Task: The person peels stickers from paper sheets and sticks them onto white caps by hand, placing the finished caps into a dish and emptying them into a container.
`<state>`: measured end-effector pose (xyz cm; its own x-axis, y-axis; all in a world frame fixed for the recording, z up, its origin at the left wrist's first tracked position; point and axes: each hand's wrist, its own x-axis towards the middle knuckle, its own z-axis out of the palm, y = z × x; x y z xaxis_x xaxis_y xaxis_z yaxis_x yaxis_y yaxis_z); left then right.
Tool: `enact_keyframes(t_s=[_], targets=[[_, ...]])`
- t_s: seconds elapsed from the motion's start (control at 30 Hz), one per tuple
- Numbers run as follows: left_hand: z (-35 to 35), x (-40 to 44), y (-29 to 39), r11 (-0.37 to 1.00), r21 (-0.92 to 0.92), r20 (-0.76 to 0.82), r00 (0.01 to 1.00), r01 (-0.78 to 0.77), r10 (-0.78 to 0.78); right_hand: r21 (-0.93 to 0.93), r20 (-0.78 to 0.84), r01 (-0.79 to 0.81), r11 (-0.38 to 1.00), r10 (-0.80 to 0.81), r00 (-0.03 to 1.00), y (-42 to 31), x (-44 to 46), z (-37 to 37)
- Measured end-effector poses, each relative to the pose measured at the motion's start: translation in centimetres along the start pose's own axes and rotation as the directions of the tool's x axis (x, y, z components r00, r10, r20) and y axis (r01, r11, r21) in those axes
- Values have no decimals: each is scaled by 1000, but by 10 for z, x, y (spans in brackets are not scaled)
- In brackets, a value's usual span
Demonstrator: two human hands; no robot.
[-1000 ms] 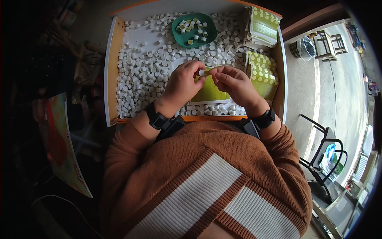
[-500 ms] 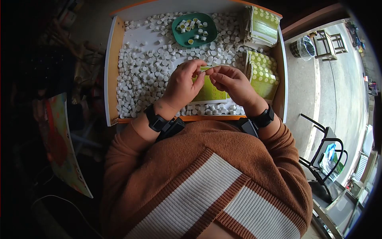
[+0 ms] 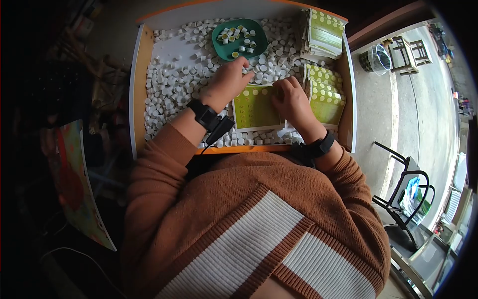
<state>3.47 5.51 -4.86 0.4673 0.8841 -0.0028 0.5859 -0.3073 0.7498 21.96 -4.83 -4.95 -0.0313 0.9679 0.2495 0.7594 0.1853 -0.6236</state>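
My left hand (image 3: 228,84) is just below the near edge of the green tray (image 3: 217,44), its thumb apart from the fingers and nothing visible between them. White caps, some with yellow-green faces (image 3: 235,54), lie in that tray. My right hand (image 3: 295,103) is closed at the upper right part of a green sheet (image 3: 256,110), fingertips curled down; whatever they hold is hidden. Pale round spots run along the sheet's top edge, with rows of small marks below.
Loose white caps (image 3: 172,87) cover much of the walled box (image 3: 141,74). Two stacks of green sheets, one at the back right (image 3: 324,31) and one nearer (image 3: 326,102), stand along its right side. Outside on the right are a bin (image 3: 376,61) and a black-framed chair (image 3: 411,199).
My hands have parted. The left has moved up to the tray, its thumb now apart from its fingers; the right has moved slightly right and down, uncovering more of the green sheet.
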Motion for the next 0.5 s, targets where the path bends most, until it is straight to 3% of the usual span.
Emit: enact_keyframes(t_s=[0.1, 0.27, 0.4, 0.5], targets=[[8, 4, -7, 970, 176, -63, 981, -168, 182, -10, 10, 13, 1000, -13, 1000, 1, 0, -1], [8, 4, -14, 954, 209, -75, 969, -214, 234, -26, 20, 57, 998, -57, 998, 1, 0, -1], [3, -4, -10, 943, 233, -186, 940, -240, 285, -57, -4, 72, 996, -72, 997, -2, -1, 0], [-11, -18, 7, 986, -151, -162, 986, -66, 41, -77, -16, 98, 992, -99, 995, -3, -2, -1]])
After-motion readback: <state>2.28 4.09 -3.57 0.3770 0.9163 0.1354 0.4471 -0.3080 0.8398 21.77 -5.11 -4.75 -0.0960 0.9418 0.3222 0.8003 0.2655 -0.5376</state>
